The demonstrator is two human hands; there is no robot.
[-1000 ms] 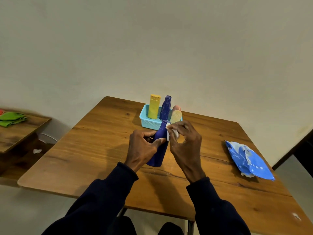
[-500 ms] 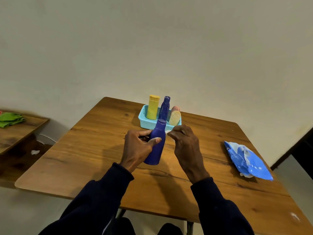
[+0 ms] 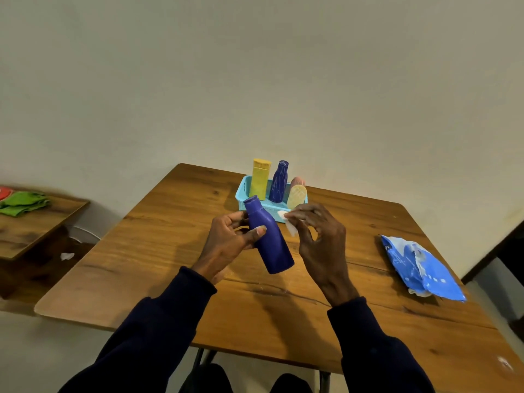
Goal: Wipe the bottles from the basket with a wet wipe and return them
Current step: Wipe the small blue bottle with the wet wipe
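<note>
left hand [image 3: 226,243] gripped the blue bottle [image 3: 270,242], tilted above the surface [image 3: 170,265] | right hand [image 3: 319,239] pinched the wet wipe [image 3: 290,229] beside it | progress: wiping likely midway, return to basket [image 3: 241,194] not yet done

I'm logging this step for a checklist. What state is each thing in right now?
left hand, grips the blue bottle
right hand, pinches the wet wipe
blue bottle, tilted, out of the basket
wet wipe, crumpled, beside the bottle's shoulder; contact unclear
basket, on the table, bottles standing in it
yellow bottle, upright in the basket
dark blue bottle, upright in the basket
wipe pack, crumpled, lying on the table
</note>
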